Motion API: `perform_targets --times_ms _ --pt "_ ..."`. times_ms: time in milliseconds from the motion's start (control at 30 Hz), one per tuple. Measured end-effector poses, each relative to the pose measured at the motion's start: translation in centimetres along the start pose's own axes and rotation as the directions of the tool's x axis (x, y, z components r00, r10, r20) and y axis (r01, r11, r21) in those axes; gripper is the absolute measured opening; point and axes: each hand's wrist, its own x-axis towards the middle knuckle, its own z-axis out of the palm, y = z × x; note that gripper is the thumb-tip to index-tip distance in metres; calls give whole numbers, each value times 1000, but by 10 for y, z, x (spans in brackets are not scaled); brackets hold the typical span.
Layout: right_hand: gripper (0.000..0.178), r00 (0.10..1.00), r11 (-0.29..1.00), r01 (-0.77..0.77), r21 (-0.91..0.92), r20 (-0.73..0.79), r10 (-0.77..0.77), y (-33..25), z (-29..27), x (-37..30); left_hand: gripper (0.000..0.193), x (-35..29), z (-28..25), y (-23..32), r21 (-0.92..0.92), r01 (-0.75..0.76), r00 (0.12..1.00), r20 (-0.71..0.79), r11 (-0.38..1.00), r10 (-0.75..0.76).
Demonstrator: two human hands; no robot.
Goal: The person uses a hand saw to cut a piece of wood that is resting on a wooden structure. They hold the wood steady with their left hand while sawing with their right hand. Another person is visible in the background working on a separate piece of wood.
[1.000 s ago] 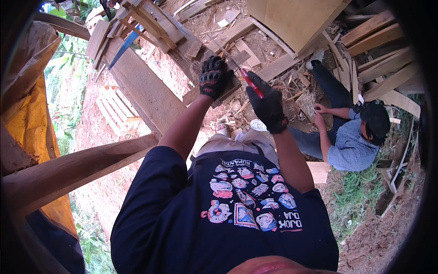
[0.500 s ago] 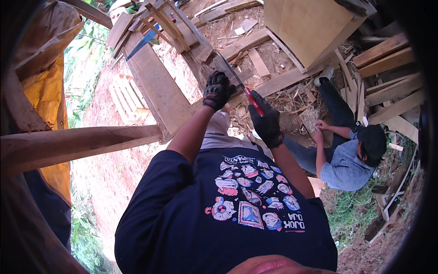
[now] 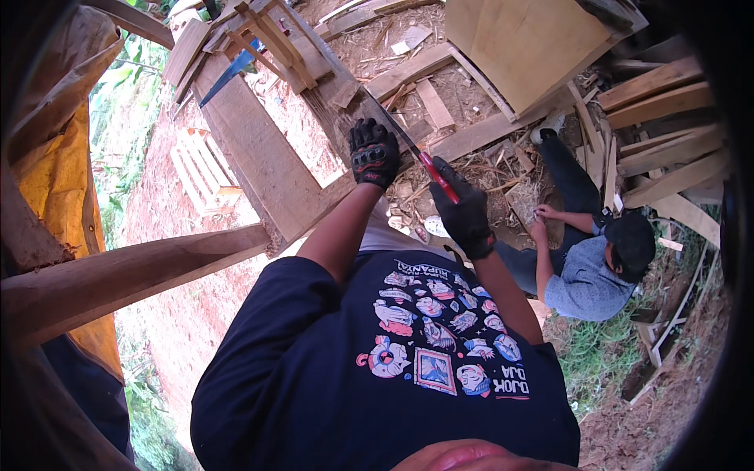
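Observation:
My right hand [image 3: 462,208], in a dark glove, is closed around the red handle of a saw [image 3: 437,177]. Its long, thin dark blade points up and left along the edge of a wooden plank [image 3: 328,100]. Just left of the blade, my left hand [image 3: 374,154], in a black padded glove with red trim, lies on the near end of that plank. The left fingers stretch forward over the wood, with nothing seen in them. A small wood block [image 3: 345,95] sits on the plank beyond the left fingertips.
A blue tapering blade [image 3: 229,77] rests on the bench boards [image 3: 247,133] at left. Beyond it stands a small wooden frame [image 3: 283,47]. On the right a person [image 3: 593,263] in a cap crouches near stacked timber [image 3: 667,118]. A large pale panel [image 3: 526,47] is at the far right.
My left fingers look straighter and flatter on the plank than before. The right hand keeps its hold on the saw, with little shift. The whole view has moved slightly.

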Motion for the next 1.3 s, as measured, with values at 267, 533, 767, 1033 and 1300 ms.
perform_targets --times_ms 267,533,767,1033,1300 --pt "26 995 996 -78 33 60 76 0 -1 7 33 14 -7 2 -75 144 983 128 987 -134" --pt "34 975 974 164 -154 178 -136 5 -5 5 68 27 30 -2 109 489 857 122 865 -500" --pt "32 986 999 -33 -32 162 38 0 2 13 70 28 23 2 130 502 817 252 855 -519" --pt "47 994 991 -97 91 64 91 11 18 4 73 34 12 6 203 476 815 264 856 -516" --pt "56 997 979 13 203 -74 2 38 31 -17 73 30 23 -1 202 442 845 232 874 -481"
